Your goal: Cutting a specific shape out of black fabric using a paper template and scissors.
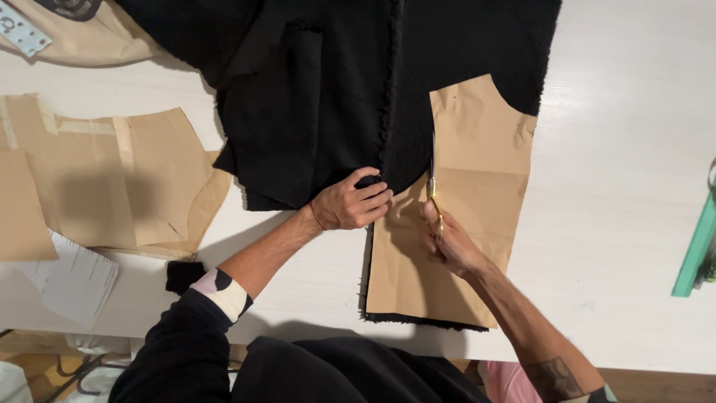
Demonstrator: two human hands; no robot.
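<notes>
Thick, fuzzy black fabric [447,45] on the white table [626,224], under a tan paper pattern piece [470,186]: soft, limp, likely shifting. Left hand [350,203] pinches its cut edge; right hand [447,242] grips gold-handled scissors [433,195], blades seemingly mid-cut.

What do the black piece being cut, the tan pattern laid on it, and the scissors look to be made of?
Black fabric: likely a woolly, bouclé-like textile; matte, nubby surface, fuzzy cut edge. Pattern piece: apparently kraft paper; flat tan, sharp creases. Scissors in the right hand: metal, it seems, with gold-toned handles. Left hand pinches the fabric.
</notes>
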